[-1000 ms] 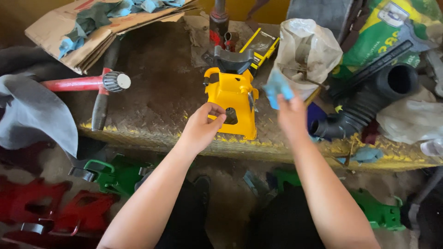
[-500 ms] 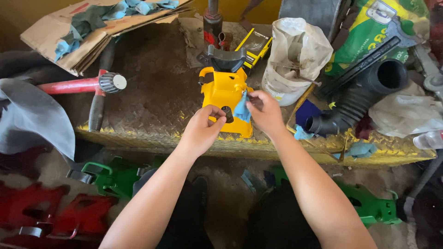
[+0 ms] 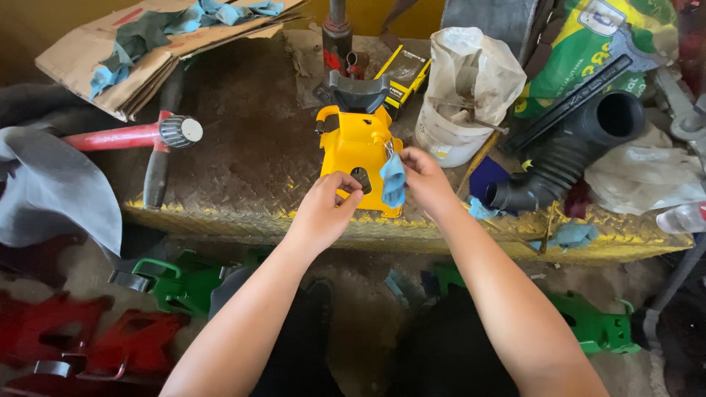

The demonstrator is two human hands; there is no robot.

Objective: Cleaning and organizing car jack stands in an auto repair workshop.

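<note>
Far right on the desk (image 3: 243, 169), a big green-and-yellow printed sack (image 3: 588, 44) leans behind a black ribbed hose (image 3: 566, 158). Just left of it sits a white bucket (image 3: 448, 136) wrapped in a cloudy plastic bag, and a small yellow-and-black box (image 3: 404, 73) lies behind the work. Far left, flattened cardboard (image 3: 140, 59) carries blue rags.

Centre stage: the yellow jack stand (image 3: 357, 151) stands upright near the desk's front edge, dark saddle on top. The left hand (image 3: 327, 209) has its fingers curled onto the stand's lower front, thumb at the cutout, gripping the base. The right hand (image 3: 426, 180) pinches a blue rag (image 3: 393, 180) between closed fingers, pressing it against the stand's right side.

The desk is worn, dirty tread plate with chipped yellow paint along its near edge. A red-handled tool (image 3: 132, 136) lies at left. Down on the floor, green jack stands (image 3: 176, 283) and red jack stands (image 3: 81, 334) sit beside the person's legs.
</note>
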